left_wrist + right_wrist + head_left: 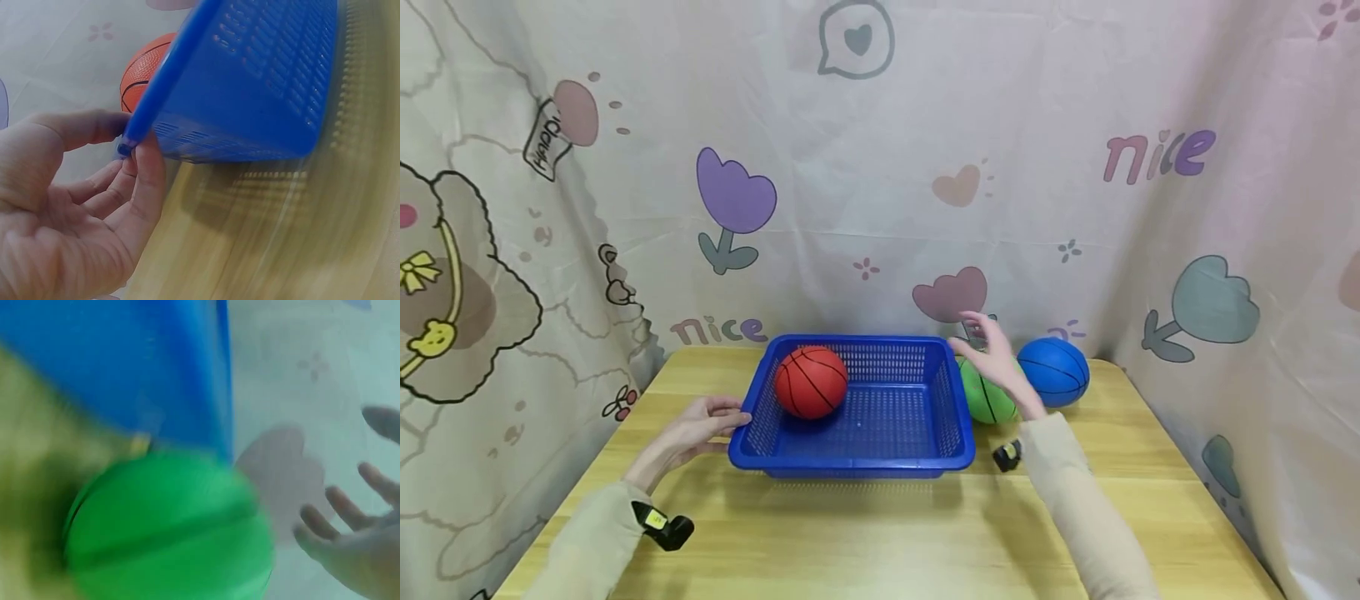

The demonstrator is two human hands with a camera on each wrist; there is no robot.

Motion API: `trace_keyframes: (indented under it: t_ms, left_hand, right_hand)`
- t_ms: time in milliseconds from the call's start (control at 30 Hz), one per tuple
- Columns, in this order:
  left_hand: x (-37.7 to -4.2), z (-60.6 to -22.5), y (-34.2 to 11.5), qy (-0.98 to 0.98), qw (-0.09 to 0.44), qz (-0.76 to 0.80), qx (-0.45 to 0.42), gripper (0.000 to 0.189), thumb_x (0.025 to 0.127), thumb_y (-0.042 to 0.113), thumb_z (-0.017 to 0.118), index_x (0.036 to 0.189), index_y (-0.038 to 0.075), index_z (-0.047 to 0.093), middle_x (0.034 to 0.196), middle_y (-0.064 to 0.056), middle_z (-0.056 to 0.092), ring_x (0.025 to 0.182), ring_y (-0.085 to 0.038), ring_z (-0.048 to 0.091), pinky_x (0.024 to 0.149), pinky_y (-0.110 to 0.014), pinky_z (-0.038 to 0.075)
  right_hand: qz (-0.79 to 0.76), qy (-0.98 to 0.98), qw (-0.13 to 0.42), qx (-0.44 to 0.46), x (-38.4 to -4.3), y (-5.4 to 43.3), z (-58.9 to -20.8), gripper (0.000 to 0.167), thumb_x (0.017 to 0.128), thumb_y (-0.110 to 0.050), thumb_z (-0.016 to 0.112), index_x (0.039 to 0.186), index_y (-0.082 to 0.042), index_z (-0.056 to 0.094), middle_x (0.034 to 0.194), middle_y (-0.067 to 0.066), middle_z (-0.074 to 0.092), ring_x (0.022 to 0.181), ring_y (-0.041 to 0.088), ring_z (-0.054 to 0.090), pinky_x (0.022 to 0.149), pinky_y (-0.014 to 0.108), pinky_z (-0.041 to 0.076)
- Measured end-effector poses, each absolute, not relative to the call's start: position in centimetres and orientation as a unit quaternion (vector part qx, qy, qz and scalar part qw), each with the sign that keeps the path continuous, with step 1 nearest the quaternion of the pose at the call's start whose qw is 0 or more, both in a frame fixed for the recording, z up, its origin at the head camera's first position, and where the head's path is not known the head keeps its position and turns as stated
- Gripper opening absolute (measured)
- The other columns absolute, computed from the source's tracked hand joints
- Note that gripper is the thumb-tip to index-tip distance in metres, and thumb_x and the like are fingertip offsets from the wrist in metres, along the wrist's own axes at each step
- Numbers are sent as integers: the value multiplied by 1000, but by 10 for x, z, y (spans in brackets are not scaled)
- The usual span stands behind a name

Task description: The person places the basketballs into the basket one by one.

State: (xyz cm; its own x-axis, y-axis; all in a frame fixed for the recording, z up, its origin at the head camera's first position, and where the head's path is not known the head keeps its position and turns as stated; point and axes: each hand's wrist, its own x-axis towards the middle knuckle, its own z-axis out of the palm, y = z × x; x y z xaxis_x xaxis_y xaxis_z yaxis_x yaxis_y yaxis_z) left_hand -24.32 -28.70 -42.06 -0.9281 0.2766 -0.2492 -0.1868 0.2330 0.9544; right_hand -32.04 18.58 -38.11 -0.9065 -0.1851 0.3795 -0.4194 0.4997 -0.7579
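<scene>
Pinching the left edge of the blue basket [857, 463], your left hand [698, 429] has its thumb on one side and its fingertips on the other. One black camera [662, 527] is at that wrist, by your pale left sleeve [583, 542]. Below your grip is the wooden table [850, 550]. Just past your grip, inside the basket, you have the red ball [811, 382], close to the wall you pinch. The bare part of the basket's floor is to the right of that ball.

Across the basket from your grip, your right hand [996, 358] is up by the other side. It holds nothing, and its fingers are spread apart. Below it is the green ball [981, 396], just outside the basket. Another camera [1007, 456] is by your right sleeve [1078, 500]. To the right of that hand, past the green ball, sits the blue ball [1054, 372]. Farthest from both hands, a pale cloth [850, 167] hangs with flowers and hearts on it.
</scene>
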Motion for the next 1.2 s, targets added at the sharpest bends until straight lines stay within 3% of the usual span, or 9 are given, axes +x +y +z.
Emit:
trace_keyframes:
  t_ms: [167,500,967,1200]
  left_hand:
    - [-243,-424,-285,761,190,619,29,56,100,17,60,140,-15,37,102,1,70,91,-11,69,81,-35,61]
    - [-242,-421,-284,763,189,617,27,60,100,18,61,142,-15,34,106,-1,70,93,-10,68,82,-34,61]
    - [-242,-423,-285,766,188,614,25,62,100,19,61,144,-14,34,111,-2,70,96,-11,68,85,-37,60]
    - [-242,-424,-286,769,184,612,22,60,99,19,62,142,-14,36,111,-3,70,96,-11,69,85,-37,60]
  right_hand:
    - [442,-874,162,116,-307,230,-400,55,99,-23,62,146,0,44,147,27,45,137,45,40,115,60,33]
    - [423,-895,107,88,-298,249,-418,62,102,-36,57,153,-6,37,157,23,38,148,44,32,119,63,26]
    - [395,-909,98,87,-296,250,-429,67,99,-34,62,152,-3,36,153,30,32,143,48,33,115,69,28]
    - [376,-921,80,55,-292,246,-427,81,94,-43,67,156,-6,30,146,32,22,135,49,35,111,70,33]
